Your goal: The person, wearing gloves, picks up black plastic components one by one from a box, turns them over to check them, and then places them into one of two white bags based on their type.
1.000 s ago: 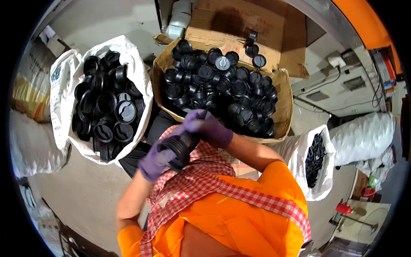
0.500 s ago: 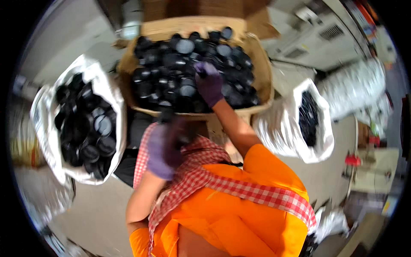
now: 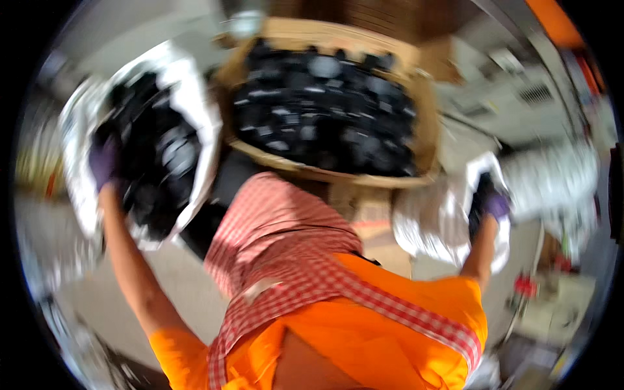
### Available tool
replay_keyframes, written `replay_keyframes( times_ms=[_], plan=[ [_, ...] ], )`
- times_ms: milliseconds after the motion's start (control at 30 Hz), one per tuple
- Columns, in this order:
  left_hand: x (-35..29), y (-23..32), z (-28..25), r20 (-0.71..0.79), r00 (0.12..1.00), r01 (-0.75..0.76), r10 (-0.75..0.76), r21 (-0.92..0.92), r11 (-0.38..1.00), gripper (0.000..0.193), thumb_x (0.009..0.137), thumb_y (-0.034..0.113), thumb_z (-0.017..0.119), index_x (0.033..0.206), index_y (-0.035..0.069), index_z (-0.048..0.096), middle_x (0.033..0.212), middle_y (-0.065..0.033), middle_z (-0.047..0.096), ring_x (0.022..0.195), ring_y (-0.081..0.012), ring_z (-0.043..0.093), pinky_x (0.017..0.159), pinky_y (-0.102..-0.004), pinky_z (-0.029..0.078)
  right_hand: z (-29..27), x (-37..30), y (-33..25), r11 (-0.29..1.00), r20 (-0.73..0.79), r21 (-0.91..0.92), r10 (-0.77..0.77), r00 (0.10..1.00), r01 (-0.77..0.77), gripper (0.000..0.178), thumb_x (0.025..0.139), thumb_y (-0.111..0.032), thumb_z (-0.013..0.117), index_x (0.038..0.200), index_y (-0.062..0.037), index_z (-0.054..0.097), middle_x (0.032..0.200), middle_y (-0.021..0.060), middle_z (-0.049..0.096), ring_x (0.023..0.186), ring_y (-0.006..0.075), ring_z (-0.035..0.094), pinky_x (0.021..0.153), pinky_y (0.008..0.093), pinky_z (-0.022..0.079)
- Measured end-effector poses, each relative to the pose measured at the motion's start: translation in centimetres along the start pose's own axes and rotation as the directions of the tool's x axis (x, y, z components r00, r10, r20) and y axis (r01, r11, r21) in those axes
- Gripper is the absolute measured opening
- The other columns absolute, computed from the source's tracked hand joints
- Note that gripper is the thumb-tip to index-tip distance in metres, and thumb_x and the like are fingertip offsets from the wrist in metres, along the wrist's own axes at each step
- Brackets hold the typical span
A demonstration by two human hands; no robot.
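My left hand point(image 3: 106, 159), in a purple glove, reaches into the left white sack point(image 3: 207, 123), close to its left wall. Round black plastic caps point(image 3: 179, 153) fill that sack, and a dark shape sits by the fingertips; blur hides whether I grip it. On the other side my right hand point(image 3: 497, 204), gloved in purple too, is at the mouth of the smaller white sack point(image 3: 422, 218). Dark pieces point(image 3: 480, 195) lie inside beside it. Its fingers are smeared and partly hidden.
Between the sacks stands an open cardboard box point(image 3: 312, 170) heaped with black round caps point(image 3: 325, 97). A pale cabinet point(image 3: 520, 97) is behind at the right. Stuffed translucent bags point(image 3: 552, 175) lie past the right sack.
My right hand has left the box and swung right to the small sack. My left hand has moved from before my apron out to the left sack. The whole view has shifted.
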State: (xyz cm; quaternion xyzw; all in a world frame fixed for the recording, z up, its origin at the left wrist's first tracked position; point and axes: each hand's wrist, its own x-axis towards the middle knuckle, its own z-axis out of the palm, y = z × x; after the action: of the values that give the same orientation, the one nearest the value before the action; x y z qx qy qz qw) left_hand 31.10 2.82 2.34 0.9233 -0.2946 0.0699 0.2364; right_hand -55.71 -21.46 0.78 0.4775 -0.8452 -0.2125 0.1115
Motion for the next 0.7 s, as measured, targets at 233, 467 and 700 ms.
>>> replay_keyframes(
  times_ms=[233, 467, 700],
  plan=[
    [2.0, 2.1, -2.9, 0.277, 0.959, 0.051, 0.059, -0.374, 0.926, 0.085, 0.070, 0.037, 0.077, 0.138, 0.002, 0.039, 0.112, -0.0170, 0.063, 0.102, -0.0243, 0.060, 0.089, -0.0327, 0.047, -8.9, 0.6, -8.3, 0.488, -0.790, 0.436, -0.195, 0.581, 0.756, 0.026, 0.090, -0.008, 0.053, 0.113, 0.0006, 0.061, 0.111, 0.0154, 0.064, 0.101, 0.0265, 0.061, 0.090, 0.0347, 0.046],
    [0.1, -9.5, -9.6, -0.136, 0.974, 0.131, -0.179, -0.304, 0.944, 0.069, 0.077, 0.043, 0.069, 0.128, -0.001, 0.052, 0.118, -0.0195, 0.062, 0.109, -0.0284, 0.060, 0.094, -0.0329, 0.044, -18.0, -24.5, -36.3, -0.402, -0.521, 0.802, -0.833, 0.189, 0.442, 0.027, 0.086, -0.018, 0.063, 0.108, -0.0014, 0.064, 0.099, 0.0092, 0.067, 0.095, 0.0152, 0.060, 0.085, 0.0273, 0.045],
    [-0.3, -18.3, -4.7, 0.039, 0.884, 0.461, -0.466, 0.095, 0.882, 0.078, 0.079, 0.050, 0.063, 0.135, 0.000, 0.043, 0.134, -0.0242, 0.047, 0.126, -0.0355, 0.045, 0.103, -0.0382, 0.037, -18.9, -33.8, -53.9, -0.321, -0.365, 0.917, -0.914, 0.178, 0.235, 0.069, 0.088, -0.044, 0.058, 0.132, 0.0065, 0.039, 0.125, 0.0208, 0.051, 0.114, 0.0285, 0.050, 0.096, 0.0345, 0.039]
  ],
)
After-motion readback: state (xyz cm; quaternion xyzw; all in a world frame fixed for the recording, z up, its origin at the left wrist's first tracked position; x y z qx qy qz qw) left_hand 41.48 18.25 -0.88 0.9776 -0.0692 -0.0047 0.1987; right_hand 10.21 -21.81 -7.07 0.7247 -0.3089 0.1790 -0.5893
